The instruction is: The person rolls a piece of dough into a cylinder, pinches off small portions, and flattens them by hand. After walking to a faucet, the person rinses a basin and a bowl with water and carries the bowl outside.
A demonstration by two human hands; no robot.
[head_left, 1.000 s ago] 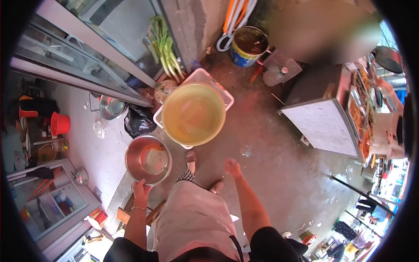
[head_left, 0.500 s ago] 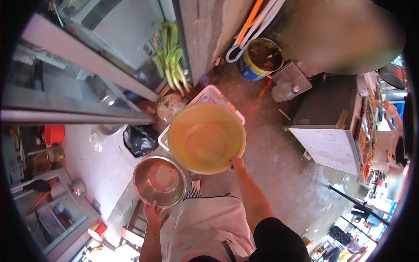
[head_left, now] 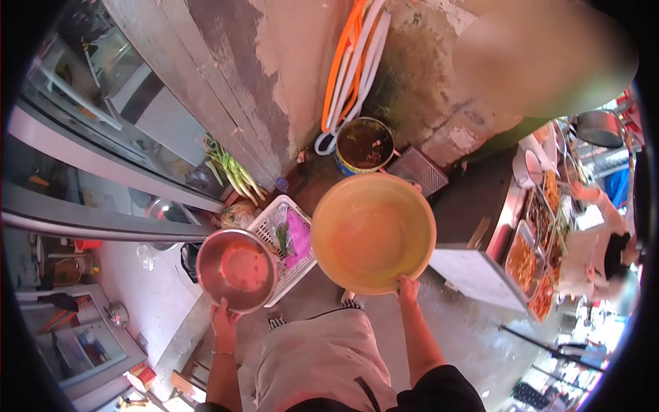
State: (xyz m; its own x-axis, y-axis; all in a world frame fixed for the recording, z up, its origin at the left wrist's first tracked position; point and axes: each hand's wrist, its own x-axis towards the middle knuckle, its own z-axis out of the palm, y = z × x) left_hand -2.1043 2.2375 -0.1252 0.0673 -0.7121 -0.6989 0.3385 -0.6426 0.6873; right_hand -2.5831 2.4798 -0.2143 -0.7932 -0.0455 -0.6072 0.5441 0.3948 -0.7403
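My left hand [head_left: 223,317] grips the near rim of a stainless steel bowl [head_left: 240,269], which has a little reddish residue inside. In my right hand [head_left: 408,285] is the near rim of a large yellow plastic basin [head_left: 373,233]; no contents can be made out in it. Both vessels are held up in front of me, side by side and apart, with their open tops toward me. Between and below them a white plastic basket [head_left: 272,300] stands on the floor, holding a pink bag [head_left: 297,237] and some green vegetable in clear plastic.
Green onions [head_left: 237,174] lie beside the glass door frame at left. Ahead by the wall stands a bucket [head_left: 364,145] of dark liquid, with hoses [head_left: 353,65] above it. A counter with food trays [head_left: 523,266] is at right, where another person's arm [head_left: 598,197] reaches over.
The basin has moved right, away from the bowl, uncovering the white basket and pink bag. My view has shifted forward and right, and both hands keep their hold.
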